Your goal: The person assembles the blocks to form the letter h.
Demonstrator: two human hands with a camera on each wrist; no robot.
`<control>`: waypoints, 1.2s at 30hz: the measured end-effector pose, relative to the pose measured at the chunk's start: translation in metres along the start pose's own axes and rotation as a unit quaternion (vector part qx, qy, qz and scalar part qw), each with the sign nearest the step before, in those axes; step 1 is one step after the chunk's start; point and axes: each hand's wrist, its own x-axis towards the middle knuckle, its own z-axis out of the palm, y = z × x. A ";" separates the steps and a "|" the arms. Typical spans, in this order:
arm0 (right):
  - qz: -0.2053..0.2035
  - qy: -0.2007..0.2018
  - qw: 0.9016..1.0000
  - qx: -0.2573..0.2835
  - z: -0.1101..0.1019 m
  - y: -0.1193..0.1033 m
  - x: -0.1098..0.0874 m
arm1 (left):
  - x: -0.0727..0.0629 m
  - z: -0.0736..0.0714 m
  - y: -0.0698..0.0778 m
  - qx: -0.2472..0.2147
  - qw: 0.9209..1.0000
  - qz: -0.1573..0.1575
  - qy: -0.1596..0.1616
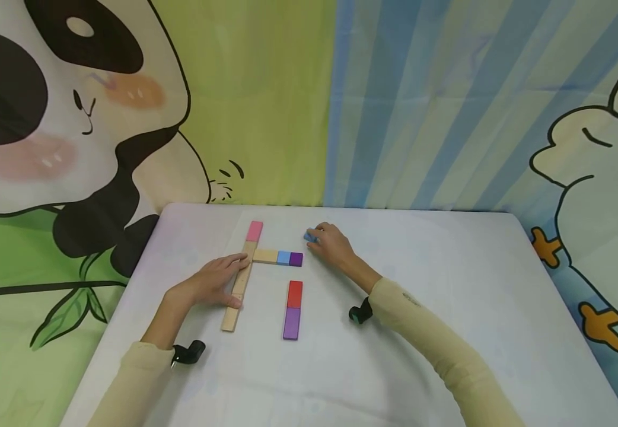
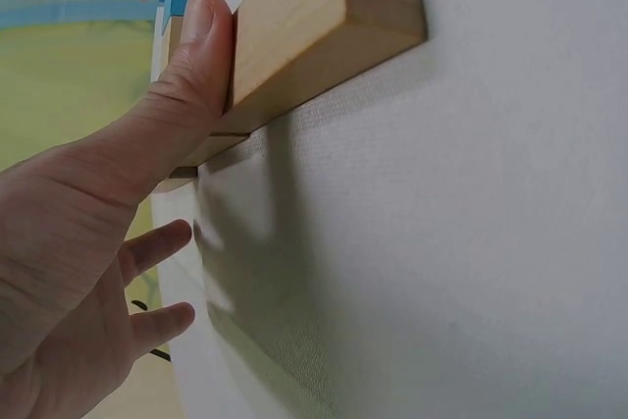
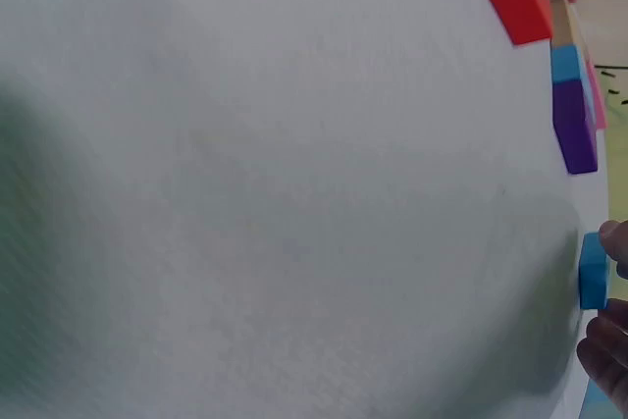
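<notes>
My right hand (image 1: 333, 244) pinches a small blue block (image 1: 311, 236) between thumb and fingers at the back of the table; it also shows in the right wrist view as a blue block (image 3: 593, 272). With fingers extended, my left hand (image 1: 215, 281) rests against a long row of plain wooden blocks (image 1: 242, 276). The left thumb (image 2: 199, 36) touches the side of a wooden block (image 2: 304, 26) with a printed number. A pink block (image 1: 254, 230) tops that row. Branching right from it are a pale wooden block (image 1: 265, 255), a light blue block (image 1: 283, 258) and a dark purple block (image 1: 296, 259).
A red block (image 1: 295, 294) and a purple block (image 1: 291, 324) lie end to end, apart from the row, between the two forearms. A white cloth covers the table (image 1: 448, 284). Behind it hangs a cartoon-printed curtain (image 1: 266, 107).
</notes>
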 end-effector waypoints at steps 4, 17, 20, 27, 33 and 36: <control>0.017 -0.012 1.000 0.006 0.002 0.005 0.005 | -0.002 0.001 0.001 0.001 1.000 0.007 0.010; 0.039 -0.042 0.998 0.028 -0.003 0.007 0.012 | 0.003 0.000 -0.001 0.004 1.000 0.006 0.006; 0.037 -0.039 0.998 0.040 0.000 0.008 0.011 | 0.003 0.001 -0.002 0.004 1.000 0.002 0.003; -0.007 0.032 0.995 0.092 0.005 0.011 0.001 | 0.001 0.003 -0.002 0.003 1.000 0.004 0.000; -0.176 0.058 0.975 0.124 0.002 0.000 -0.015 | -0.002 -0.001 0.000 0.001 1.000 0.009 0.003; -0.208 0.035 0.969 0.127 0.003 -0.008 -0.023 | -0.002 -0.001 0.000 0.005 1.000 0.009 0.004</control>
